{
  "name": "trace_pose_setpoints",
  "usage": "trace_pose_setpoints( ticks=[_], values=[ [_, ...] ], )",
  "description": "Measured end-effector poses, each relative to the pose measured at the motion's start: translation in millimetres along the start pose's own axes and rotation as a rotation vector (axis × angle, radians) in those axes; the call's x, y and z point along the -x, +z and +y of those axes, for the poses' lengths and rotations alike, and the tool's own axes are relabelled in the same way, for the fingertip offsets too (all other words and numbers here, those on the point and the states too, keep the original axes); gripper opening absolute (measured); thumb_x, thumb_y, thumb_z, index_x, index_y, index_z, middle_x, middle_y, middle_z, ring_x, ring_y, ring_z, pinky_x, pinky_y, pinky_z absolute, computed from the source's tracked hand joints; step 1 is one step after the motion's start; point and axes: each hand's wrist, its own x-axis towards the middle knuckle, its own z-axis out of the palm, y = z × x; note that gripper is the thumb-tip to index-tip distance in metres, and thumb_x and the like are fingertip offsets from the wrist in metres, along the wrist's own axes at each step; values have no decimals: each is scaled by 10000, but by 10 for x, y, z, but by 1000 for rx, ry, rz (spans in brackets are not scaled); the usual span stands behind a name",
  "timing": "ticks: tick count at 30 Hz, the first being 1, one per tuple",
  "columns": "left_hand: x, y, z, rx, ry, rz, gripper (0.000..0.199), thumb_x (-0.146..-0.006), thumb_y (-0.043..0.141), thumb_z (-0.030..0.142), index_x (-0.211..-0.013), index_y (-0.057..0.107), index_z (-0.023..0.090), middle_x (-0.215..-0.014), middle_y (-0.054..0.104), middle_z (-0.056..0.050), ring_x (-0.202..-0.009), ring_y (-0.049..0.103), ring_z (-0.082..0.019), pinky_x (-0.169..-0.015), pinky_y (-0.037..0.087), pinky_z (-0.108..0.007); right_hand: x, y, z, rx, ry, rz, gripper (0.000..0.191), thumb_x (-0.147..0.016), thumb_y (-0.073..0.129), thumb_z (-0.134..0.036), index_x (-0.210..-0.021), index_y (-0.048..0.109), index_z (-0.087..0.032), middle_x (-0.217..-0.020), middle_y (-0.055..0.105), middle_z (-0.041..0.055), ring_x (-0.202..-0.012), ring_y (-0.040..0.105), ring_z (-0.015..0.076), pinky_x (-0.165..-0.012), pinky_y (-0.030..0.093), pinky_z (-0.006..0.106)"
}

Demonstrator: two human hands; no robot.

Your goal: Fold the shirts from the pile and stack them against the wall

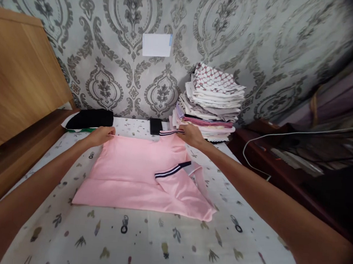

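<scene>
A pink short-sleeved shirt [127,161] with navy-and-white striped sleeve trim lies sideways on the printed sheet [146,241], its hem to the left and its collar to the right. My left hand [104,134] pinches the shirt's far hem corner. At the far sleeve's striped cuff, my right hand [191,135] is closed on the fabric. The near sleeve [174,175] is laid over the body, pointing away from me. A lengthwise crease runs along the near side of the shirt.
A tall stack of folded clothes [211,102] stands against the wall. Beside it lies a black flat object [156,126]; folded black clothing [90,119] is at the far left. A wooden panel [24,75] borders the left, and a white cable [254,138] hangs at right.
</scene>
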Motion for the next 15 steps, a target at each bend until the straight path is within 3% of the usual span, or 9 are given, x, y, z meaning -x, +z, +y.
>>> trace_pose_setpoints(
  ticks=[4, 8, 12, 15],
  values=[
    [336, -157, 153, -20, 39, 93, 96, -818, 464, 271, -820, 545, 219, -756, 618, -1, -713, 557, -180, -639, 356, -277, 380, -202, 12, -125, -39, 67, 227, -932, 527, -316, -1018, 676, -168, -924, 730, 75, -846, 639, 223, -677, 392, 281],
    [826, -197, 298, -89, 126, 128, 154, -879, 416, 293, -814, 537, 226, -826, 635, -14, -735, 566, -184, -649, 378, -280, 979, -290, 3, -303, -225, 213, 197, -944, 534, -317, -893, 665, -180, -852, 703, 66, -806, 626, 215, -705, 415, 286],
    [1246, -18, 327, -170, 196, 50, 222, -916, 355, 291, -811, 542, 233, -876, 640, -41, -798, 595, -206, -647, 410, -293, 1551, 14, -64, -287, -476, 207, 237, -976, 480, -245, -843, 669, -190, -799, 687, 66, -790, 606, 214, -787, 446, 336],
    [1392, 109, 307, -227, 189, -5, 265, -930, 330, 285, -796, 552, 233, -856, 638, -53, -776, 603, -216, -648, 428, -313, 1784, 325, -89, -199, -542, 177, 217, -944, 482, -144, -860, 677, -188, -800, 675, 70, -808, 598, 219, -804, 458, 351]
  ],
)
